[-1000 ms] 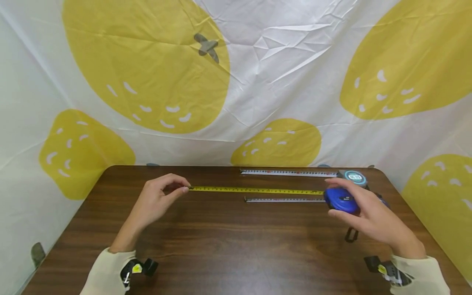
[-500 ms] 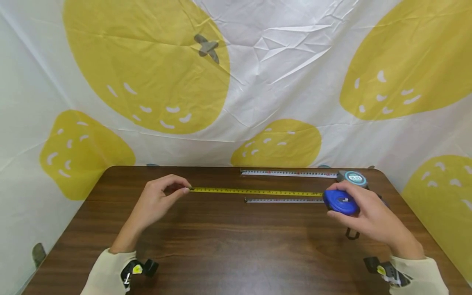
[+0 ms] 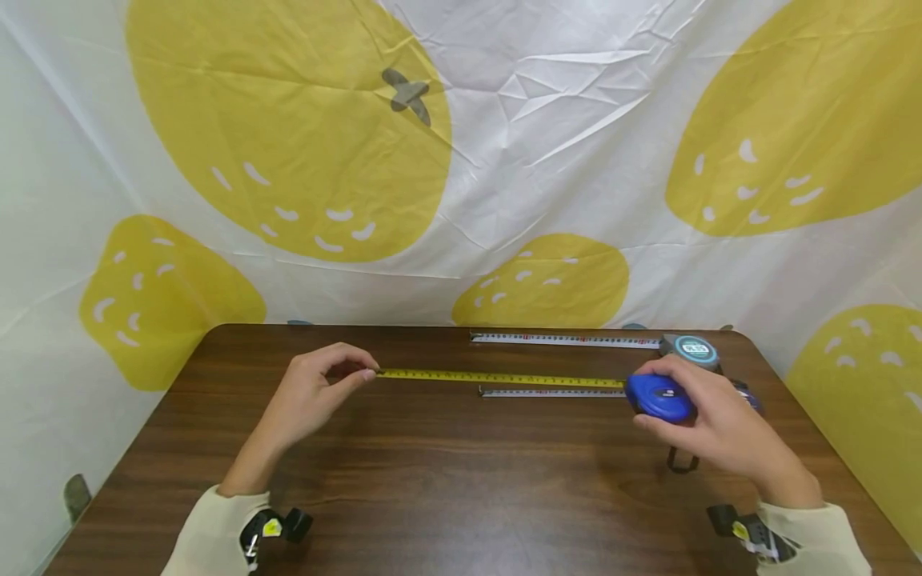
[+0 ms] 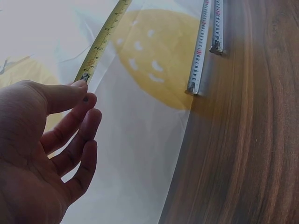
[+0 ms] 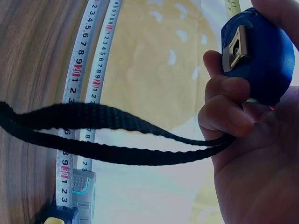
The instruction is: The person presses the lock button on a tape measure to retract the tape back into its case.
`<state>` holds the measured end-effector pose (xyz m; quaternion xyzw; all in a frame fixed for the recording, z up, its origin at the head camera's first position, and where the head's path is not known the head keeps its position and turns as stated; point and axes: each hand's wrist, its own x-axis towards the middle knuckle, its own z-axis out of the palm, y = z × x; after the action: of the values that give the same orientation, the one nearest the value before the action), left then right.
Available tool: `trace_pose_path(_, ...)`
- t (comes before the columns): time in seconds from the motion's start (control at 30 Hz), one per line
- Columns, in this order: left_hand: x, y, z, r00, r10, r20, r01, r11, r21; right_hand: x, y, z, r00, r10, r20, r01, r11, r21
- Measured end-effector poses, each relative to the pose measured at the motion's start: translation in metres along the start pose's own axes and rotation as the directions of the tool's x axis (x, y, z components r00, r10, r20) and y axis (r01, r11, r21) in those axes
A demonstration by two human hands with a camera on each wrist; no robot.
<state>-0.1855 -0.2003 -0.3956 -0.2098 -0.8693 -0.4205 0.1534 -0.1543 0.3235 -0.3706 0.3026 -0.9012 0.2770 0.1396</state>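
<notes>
So the blue tape measure point(image 3: 657, 399) was in the right hand point(image 3: 727, 424), fingers and thumb curled round its case, black strap point(image 5: 88, 115) dangling around 6 o'clock. Its yellow blade point(image 3: 497, 378) ran out toward 9 o'clock, where the left hand point(image 3: 310, 396) had the very end pinched between thumb and index finger, the other fingers loosely bent. Whole thing was held up over the brown wood-grain worktop point(image 3: 446, 496), not lying on it.

Two more tapes sat on the wood, white blades out toward 9 o'clock as well. The grey-and-teal tape measure point(image 3: 693, 350) was at about 1 o'clock from the blue case; the dark blue tape measure point(image 3: 751, 397) was near 3 o'clock, partly hidden by the right hand. Behind it all hung a cloth backdrop point(image 3: 547, 184) with big yellow fruit shapes.
</notes>
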Motion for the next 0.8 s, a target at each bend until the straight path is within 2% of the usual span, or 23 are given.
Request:
trace_pose_path(0.37,0.0011,0.0028,0.0033,1.000,0.010,0.007,-0.009,1.000,-0.003,0.0007,-0.0013,0.0034,1.000,0.009,-0.004,-0.009,1.000,0.019)
trace_pose_path(0.8,0.0014,0.0017,0.0096,0.999,0.048,0.000,-0.048,0.999,-0.021,0.0030,-0.0019,0.0082,1.000,0.008,0.006,-0.008,1.000,0.009)
